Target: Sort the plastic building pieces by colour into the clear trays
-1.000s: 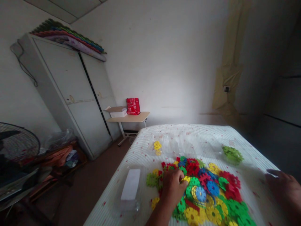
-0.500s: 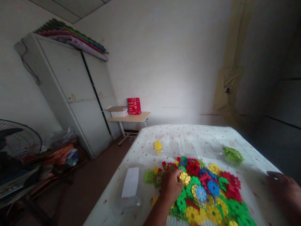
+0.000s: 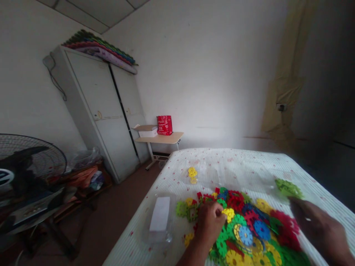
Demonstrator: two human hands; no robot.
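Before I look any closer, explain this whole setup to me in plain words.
There is no machine here: a person works with two bare hands, seen by one camera worn on their head, looking forward and down. On the white striped tablecloth with red specks lies a heap of red, blue, green and yellow notched plastic pieces. The left hand pinches yellow flower-shaped plastic discs; how many is unclear. The right hand is blurred beside the heap, so I cannot tell whether it holds anything. Left of the heap, a clear plastic container holds a white rectangular item. Behind the heap are more yellow pieces and, farther right, light green plastic pieces.
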